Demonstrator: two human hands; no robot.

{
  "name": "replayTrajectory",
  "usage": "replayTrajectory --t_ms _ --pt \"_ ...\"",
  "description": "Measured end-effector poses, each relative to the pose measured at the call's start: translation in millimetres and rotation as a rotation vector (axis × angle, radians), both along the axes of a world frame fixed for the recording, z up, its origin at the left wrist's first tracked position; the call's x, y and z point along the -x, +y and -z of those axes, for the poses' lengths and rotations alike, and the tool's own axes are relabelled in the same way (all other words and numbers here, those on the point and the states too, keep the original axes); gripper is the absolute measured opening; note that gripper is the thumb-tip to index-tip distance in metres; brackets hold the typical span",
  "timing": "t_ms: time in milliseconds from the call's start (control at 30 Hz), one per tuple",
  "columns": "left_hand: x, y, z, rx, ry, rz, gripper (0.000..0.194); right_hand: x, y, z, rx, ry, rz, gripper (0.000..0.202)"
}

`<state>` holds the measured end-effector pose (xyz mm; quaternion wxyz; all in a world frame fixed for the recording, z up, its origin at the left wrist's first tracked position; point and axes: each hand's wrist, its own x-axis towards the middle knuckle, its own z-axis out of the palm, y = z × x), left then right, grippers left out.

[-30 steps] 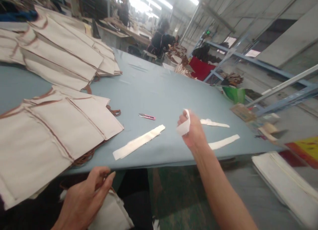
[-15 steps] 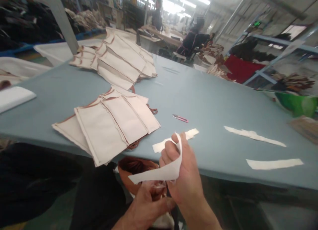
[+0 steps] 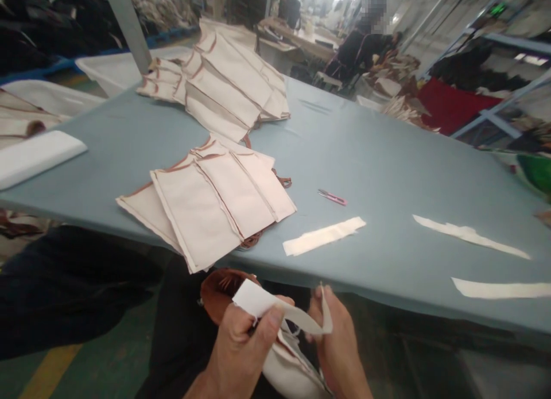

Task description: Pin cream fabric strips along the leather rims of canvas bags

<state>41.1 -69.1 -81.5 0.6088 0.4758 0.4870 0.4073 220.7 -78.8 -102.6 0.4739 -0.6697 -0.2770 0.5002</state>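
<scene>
My left hand (image 3: pixel 243 344) pinches one end of a white fabric strip (image 3: pixel 297 317) between thumb and fingers. The strip curves across to my right hand (image 3: pixel 338 336), whose fingers close on its other end. Beneath both hands, below the table edge, a cream fabric bag (image 3: pixel 288 373) lies at my lap; a brown, open-mouthed piece (image 3: pixel 210 298) shows beside my left hand. Whether the strip is joined to the bag is hidden. On the table nearby lie another white strip (image 3: pixel 325 236) and small pink-handled thread snips (image 3: pixel 332 197).
Cream bags with brown edging (image 3: pixel 224 198) lie at the table's front left, with a larger stack (image 3: pixel 232 77) behind. Two more strips (image 3: pixel 471 235) rest on the right. A white folded bundle (image 3: pixel 41 155) sits far left. A person (image 3: pixel 361 49) sits beyond the table.
My left hand has risen and now grips the strip's end. My right hand has moved lower and right, stretching the strip between them. The view has shifted, so the table scene appears further right.
</scene>
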Motion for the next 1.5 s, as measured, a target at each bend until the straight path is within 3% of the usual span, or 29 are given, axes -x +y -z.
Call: replayTrajectory --t_ms 67,167,267,333,433,567,633,733,867,1000,1200,1400,1500 --pt "5 1 -9.2 -0.067 0.08 0.059 0.035 -19 -5 5.2 0.045 -0.329 -0.181 0.054" --pt "9 1 -14.9 -0.135 0.181 0.112 0.032 -31 0 -11.9 -0.047 -0.58 -0.297 0.046" --pt "8 0 -11.8 -0.174 0.24 0.137 0.035 -10 12 -44.3 -0.233 -0.467 -0.465 0.033" --pt "7 0 -8.1 -0.172 0.255 0.138 0.038 16 19 -60.6 -0.249 -0.383 -0.574 0.015" --pt "8 -2 -5.1 -0.112 0.232 0.125 0.043 49 27 -66.8 -0.246 -0.263 -0.614 0.01" --pt "17 -12 -6.5 0.022 0.061 0.029 0.035 56 33 -51.2 -0.294 -0.174 -0.393 0.026" --pt "23 -19 -7.3 0.172 -0.101 -0.024 0.044 52 35 -39.1 -0.302 -0.162 -0.262 0.033" --pt "30 -26 -6.9 0.3 -0.197 -0.046 0.048 51 30 -18.6 -0.25 -0.093 -0.199 0.04" --pt "37 -28 -1.6 0.375 -0.102 -0.071 0.044 60 15 7.7 -0.141 -0.016 -0.201 0.048" --pt "48 -33 7.6 0.394 0.187 -0.043 0.031 66 1 24.0 -0.091 -0.024 -0.19 0.052" --pt "61 -34 7.6 0.065 0.538 0.042 0.028 66 -4 31.8 -0.073 -0.01 -0.238 0.051" --pt "56 -9 4.0 0.114 0.44 0.118 0.041 61 4 31.4 -0.074 -0.013 -0.322 0.05" --pt "52 -3 5.7 0.08 0.358 0.063 0.042 43 10 16.2 -0.076 -0.056 -0.338 0.046"
